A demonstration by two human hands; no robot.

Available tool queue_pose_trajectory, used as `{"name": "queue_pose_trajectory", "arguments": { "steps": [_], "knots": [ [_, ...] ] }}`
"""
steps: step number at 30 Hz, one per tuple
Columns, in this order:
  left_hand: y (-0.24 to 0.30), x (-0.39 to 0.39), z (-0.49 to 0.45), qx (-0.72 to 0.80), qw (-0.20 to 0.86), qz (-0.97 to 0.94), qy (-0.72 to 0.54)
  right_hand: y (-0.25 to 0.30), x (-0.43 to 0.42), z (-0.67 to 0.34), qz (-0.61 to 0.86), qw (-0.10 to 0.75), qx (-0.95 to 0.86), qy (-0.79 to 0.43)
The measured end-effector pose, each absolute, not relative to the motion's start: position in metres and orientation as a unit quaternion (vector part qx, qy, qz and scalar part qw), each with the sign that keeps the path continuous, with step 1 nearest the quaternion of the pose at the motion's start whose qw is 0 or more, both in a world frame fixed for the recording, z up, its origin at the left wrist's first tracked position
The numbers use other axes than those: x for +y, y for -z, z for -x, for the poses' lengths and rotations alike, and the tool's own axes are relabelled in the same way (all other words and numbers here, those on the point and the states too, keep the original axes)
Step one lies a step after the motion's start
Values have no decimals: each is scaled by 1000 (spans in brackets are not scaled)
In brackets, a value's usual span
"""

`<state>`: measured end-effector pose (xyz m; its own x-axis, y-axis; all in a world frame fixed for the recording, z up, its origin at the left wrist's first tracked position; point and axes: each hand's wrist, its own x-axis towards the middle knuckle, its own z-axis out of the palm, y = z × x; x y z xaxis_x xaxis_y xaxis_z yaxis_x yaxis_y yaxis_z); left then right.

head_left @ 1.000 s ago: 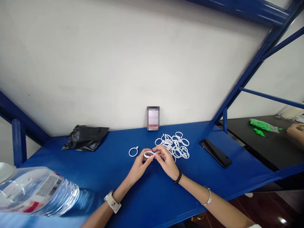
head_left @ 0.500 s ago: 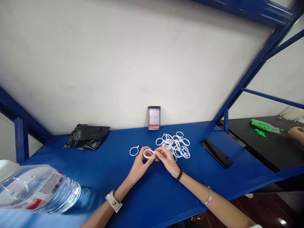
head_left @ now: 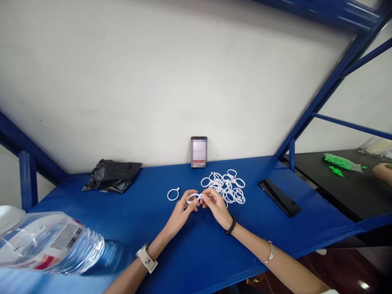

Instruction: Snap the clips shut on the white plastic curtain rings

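Between my two hands is a white plastic curtain ring (head_left: pixel 192 196), held just above the blue tabletop (head_left: pixel 196 245). My left hand (head_left: pixel 183 209) is closed on the ring's left and near side, thumb in front and fingers behind. The fingertips of my right hand (head_left: pixel 214 204) pinch the ring's right end, where its small eyelet sits, mostly covered by the fingers. One single white ring (head_left: pixel 173 194) lies flat to the left of my hands. Just beyond my right hand spreads a loose pile of white rings (head_left: pixel 228 185), several overlapping.
A phone (head_left: pixel 199 152) leans on the wall; a dark phone (head_left: pixel 279 197) lies at right. A black plastic bag (head_left: pixel 113 175) sits back left, a large water bottle (head_left: pixel 52 243) front left. At far right, another person's hand (head_left: pixel 382 171) is near green pieces (head_left: pixel 339 161) on a black table.
The held ring has tilted flatter and shifted slightly right. My left fingers have loosened a little around it. The pile and the single ring lie as before.
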<state>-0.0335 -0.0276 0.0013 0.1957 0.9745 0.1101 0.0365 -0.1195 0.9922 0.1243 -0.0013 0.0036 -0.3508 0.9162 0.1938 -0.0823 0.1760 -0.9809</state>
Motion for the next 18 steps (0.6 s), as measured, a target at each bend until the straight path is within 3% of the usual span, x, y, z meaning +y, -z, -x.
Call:
{"name": "queue_pose_trajectory", "arguments": {
  "steps": [18],
  "knots": [
    [-12,-31,30,460,438,-625,-454,-6,-1,-126,308,470,-605,-564]
  ]
}}
